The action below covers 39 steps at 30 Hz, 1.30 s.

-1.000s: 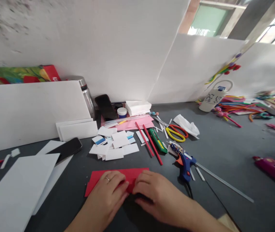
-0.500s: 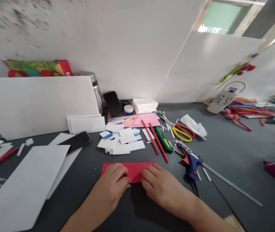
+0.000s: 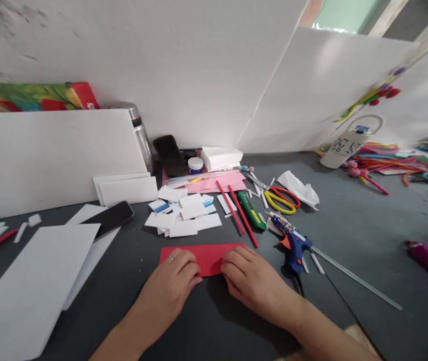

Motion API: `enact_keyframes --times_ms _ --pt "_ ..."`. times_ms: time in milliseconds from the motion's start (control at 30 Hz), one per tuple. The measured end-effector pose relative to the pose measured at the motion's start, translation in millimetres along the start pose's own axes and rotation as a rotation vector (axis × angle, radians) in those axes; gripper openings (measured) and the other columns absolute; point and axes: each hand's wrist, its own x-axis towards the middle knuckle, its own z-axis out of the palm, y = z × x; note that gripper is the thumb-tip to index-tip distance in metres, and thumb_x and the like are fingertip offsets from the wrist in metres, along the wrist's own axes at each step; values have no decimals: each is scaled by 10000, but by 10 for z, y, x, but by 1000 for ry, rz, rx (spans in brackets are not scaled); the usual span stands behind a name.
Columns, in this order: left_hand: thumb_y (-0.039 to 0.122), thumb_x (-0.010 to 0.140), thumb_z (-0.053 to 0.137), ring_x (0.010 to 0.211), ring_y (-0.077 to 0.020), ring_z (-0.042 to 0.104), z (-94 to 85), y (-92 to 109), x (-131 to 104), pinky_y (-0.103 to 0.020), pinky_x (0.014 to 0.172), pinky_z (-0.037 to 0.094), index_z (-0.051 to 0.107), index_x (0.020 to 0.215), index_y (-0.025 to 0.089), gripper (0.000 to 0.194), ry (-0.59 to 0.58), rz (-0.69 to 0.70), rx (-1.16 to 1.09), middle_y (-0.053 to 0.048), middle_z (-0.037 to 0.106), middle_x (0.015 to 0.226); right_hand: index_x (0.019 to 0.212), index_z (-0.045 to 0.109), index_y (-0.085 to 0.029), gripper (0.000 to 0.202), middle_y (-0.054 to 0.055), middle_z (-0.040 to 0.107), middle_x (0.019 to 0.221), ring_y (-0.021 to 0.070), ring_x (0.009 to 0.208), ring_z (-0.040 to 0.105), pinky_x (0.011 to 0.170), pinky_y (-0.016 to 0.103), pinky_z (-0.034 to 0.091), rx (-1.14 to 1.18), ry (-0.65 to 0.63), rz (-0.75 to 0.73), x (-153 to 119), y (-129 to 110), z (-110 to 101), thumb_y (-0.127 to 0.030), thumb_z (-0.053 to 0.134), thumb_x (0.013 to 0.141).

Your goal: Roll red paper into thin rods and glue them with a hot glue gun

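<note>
A strip of red paper lies across the dark table in front of me. My left hand grips its left part, fingers curled over the near edge, with a ring on one finger. At the other end, my right hand has its fingers closed on the paper in the same way. The near edge is partly hidden under both hands. Just beyond the strip lie white card pieces, two red sticks and a green box cutter.
To the right are a blue glue gun with a long clear glue stick, scissors and a crumpled tissue. White boards and a black phone lie left. A steel flask and a white bottle stand behind.
The view has shifted slightly, so the background things sit a little further left and higher. Both hands keep hold of the red paper, and more of it shows between them.
</note>
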Motion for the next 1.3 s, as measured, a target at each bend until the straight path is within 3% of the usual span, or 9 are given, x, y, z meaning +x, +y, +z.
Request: enact_keyframes --times_ms 233,633,933,1300 --pt "157 996 395 875 -223 552 23 8 7 -374 775 468 593 912 187 217 -20 -15 -1 -66 608 920 989 609 -166 132 73 621 952 203 870 535 803 356 432 116 45 69 -5 -53 24 -185 479 996" --pt "178 962 490 855 -211 525 -24 57 62 -359 751 412 528 828 201 141 -96 -254 -212 -37 581 906 899 550 -158 126 66 578 895 204 825 477 754 341 391 234 56 168 38 -92 89 -63 483 948" --pt "129 920 497 833 -215 513 14 122 96 -364 740 400 493 766 198 169 -76 -350 -208 -37 558 854 899 534 -180 157 53 585 915 201 856 500 769 326 390 322 45 231 61 -109 33 -33 488 930" --pt "102 883 459 861 -234 501 -52 166 187 -388 751 392 509 781 200 150 -170 -397 -126 -52 571 892 886 577 -157 70 83 608 955 237 890 537 792 362 419 171 -129 360 213 -200 -4 -108 626 894"
